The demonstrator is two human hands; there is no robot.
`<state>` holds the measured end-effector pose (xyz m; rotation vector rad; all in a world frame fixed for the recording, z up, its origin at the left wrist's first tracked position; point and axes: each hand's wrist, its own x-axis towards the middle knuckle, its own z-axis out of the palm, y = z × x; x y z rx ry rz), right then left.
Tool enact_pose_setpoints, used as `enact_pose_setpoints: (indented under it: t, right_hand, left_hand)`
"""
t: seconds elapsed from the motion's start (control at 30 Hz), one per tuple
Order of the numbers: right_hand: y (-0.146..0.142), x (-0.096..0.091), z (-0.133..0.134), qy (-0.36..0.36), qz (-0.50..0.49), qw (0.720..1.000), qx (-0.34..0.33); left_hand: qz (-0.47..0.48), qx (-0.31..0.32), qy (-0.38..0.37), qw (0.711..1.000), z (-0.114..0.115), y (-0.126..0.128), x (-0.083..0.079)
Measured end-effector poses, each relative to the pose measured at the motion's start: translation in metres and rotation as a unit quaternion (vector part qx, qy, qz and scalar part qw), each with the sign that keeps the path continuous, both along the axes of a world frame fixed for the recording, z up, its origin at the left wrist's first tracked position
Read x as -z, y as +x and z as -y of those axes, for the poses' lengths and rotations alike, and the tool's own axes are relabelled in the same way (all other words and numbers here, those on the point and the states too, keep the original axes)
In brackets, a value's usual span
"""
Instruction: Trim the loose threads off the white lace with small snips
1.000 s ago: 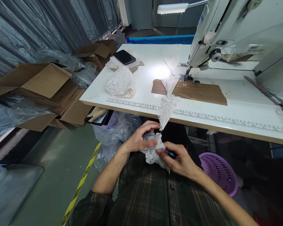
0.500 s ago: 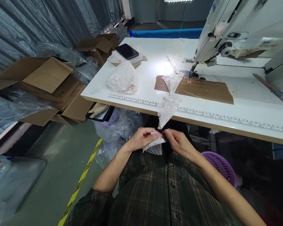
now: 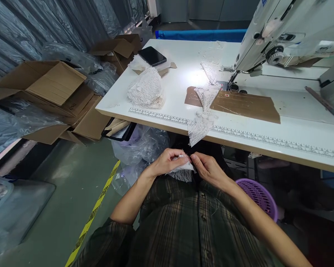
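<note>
left hand (image 3: 168, 162) pinches lace (image 3: 183, 175) — hanging strip (image 3: 199, 130), table edge (image 3: 156, 122) just beyond

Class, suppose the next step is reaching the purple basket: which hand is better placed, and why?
Probably the right hand: it is nearer the purple basket, on its own side, while the left hand grips the white lace.

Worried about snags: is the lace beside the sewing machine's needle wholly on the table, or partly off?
Partly off: the lace crosses the printed ruler, and its pointed near end hangs past the front edge of the table.
</note>
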<state>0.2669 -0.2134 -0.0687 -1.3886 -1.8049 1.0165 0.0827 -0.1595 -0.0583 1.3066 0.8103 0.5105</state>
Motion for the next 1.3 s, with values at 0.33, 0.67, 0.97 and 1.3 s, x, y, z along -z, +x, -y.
enact_pose_setpoints:
  t: [0.33,0.67,0.97,1.3]
  right_hand:
    - [-0.004,0.02,0.011,-0.088,-0.093,0.992,0.011]
    - [0.008,0.022,0.013,-0.013,0.067,0.994,0.085]
    - [0.011,-0.029,0.014,0.133,-0.154,0.971,0.124]
    - [0.0,-0.033,0.018,-0.031,-0.018,0.99,0.138]
  left_hand:
    - [-0.021,0.015,0.008,1.0,0.002,-0.002,0.009]
    - [-0.044,-0.132,0.144,0.98,-0.022,0.012,0.035]
    - [-0.107,-0.018,0.261,0.959,-0.024,0.03,-0.012]
    - [-0.161,0.176,0.528,0.815,0.026,-0.005,-0.031]
